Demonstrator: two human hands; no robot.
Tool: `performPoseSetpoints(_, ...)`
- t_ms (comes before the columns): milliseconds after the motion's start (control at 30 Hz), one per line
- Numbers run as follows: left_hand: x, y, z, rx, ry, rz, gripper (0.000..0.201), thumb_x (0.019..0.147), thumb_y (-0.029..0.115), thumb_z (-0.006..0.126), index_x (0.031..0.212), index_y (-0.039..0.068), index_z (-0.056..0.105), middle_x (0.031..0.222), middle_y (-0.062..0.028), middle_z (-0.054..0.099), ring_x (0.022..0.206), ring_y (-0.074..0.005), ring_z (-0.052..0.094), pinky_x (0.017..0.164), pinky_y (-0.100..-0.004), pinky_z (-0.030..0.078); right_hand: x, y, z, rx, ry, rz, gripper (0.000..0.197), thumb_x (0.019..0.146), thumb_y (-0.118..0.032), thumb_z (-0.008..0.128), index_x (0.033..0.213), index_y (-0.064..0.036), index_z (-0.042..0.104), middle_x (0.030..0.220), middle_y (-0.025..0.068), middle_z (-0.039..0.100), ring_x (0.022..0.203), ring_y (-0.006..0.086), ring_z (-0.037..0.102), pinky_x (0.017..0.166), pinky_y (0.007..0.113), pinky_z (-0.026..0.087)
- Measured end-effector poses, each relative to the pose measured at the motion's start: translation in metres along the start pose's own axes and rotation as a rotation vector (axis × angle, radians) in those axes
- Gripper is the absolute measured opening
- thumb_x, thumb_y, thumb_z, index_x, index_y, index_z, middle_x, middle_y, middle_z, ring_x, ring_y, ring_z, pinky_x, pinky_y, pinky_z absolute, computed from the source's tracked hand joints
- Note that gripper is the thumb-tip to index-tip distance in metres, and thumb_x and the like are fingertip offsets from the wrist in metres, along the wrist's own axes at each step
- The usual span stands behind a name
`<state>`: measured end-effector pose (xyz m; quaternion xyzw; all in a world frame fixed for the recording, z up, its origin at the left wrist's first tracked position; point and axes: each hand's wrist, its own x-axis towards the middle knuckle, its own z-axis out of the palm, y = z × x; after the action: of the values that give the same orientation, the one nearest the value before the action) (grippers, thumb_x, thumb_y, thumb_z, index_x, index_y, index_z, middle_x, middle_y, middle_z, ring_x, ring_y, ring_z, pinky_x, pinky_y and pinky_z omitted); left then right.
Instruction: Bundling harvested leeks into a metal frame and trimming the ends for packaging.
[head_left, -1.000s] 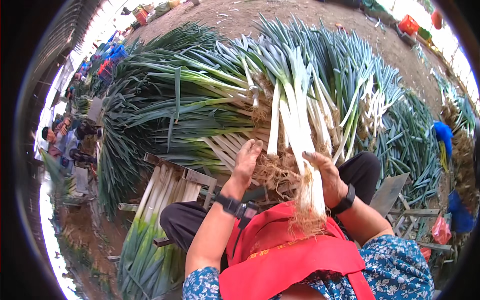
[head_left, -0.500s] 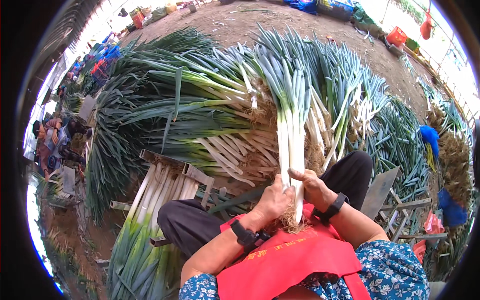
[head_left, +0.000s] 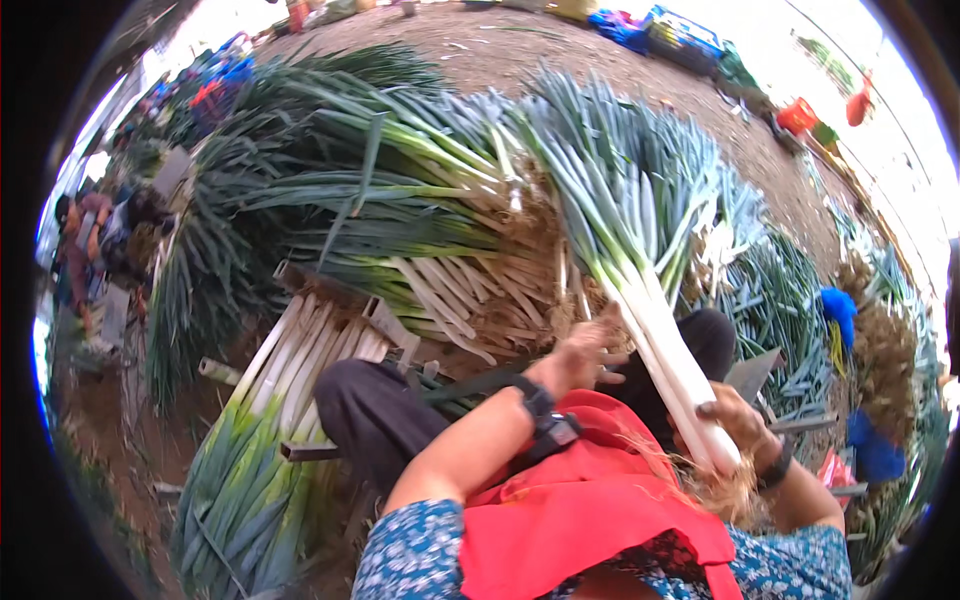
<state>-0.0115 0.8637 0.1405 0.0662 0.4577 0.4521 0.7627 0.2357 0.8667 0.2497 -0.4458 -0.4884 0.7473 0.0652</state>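
Note:
A bunch of large green onions (head_left: 650, 315) slants across in front of me, leaves pointing up and away, thick white stalks toward my lap. My right hand (head_left: 738, 415) is wrapped round the white lower ends, just above the pale, shaggy roots (head_left: 728, 492). Left of the stalks, my left hand (head_left: 588, 352) is off the bunch, fingers spread and slightly blurred, with nothing in it. My red apron (head_left: 590, 480) lies below both hands. Beside my left knee, more green onions (head_left: 300, 365) rest in a metal frame (head_left: 335, 285), roots at the far end.
Heaps of green onions (head_left: 420, 185) lie ahead, with another pile (head_left: 785, 290) to the right. A person (head_left: 95, 230) is at the far left. At the right are a blue bundle (head_left: 838, 308) and a metal rack (head_left: 800, 424). A red bucket (head_left: 797, 116) and blue crate (head_left: 685, 38) stand farther back.
The green onions' root ends have swung right and the bunch now tilts. My left hand has let go and opened; my right hand has moved right and down, still gripping the stalks.

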Motion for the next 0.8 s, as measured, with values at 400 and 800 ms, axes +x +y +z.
performPoseSetpoints(400, -0.031, 0.02, 0.037, -0.407, -0.624, 0.832, 0.021, 0.089, 0.014, 0.063, 0.108, 0.005, 0.06, 0.092, -0.0059, 0.065, 0.081, -0.0188, 0.064, 0.074, -0.0367, 0.054, -0.064, -0.034, 0.097, -0.304, 0.11, -0.269, 0.095, 0.056, -0.034, 0.08, 0.137, 0.0018, 0.044, 0.112, 0.0113, 0.061, 0.096, 0.0222, 0.061, 0.084, 0.034, 0.051)
performPoseSetpoints(800, -0.343, 0.05, -0.145, -0.418, -0.098, 1.643, 0.044, 0.085, 0.029, 0.072, 0.121, 0.008, 0.056, 0.109, -0.0069, 0.064, 0.099, -0.022, 0.063, 0.09, -0.0409, 0.052, 0.075, -0.114, 0.178, -1.358, -0.657, -1.149, 0.115, 0.061, -0.043, 0.086, 0.141, 0.0129, 0.024, 0.124, 0.025, 0.056, 0.107, 0.0345, 0.061, 0.092, 0.041, 0.049)
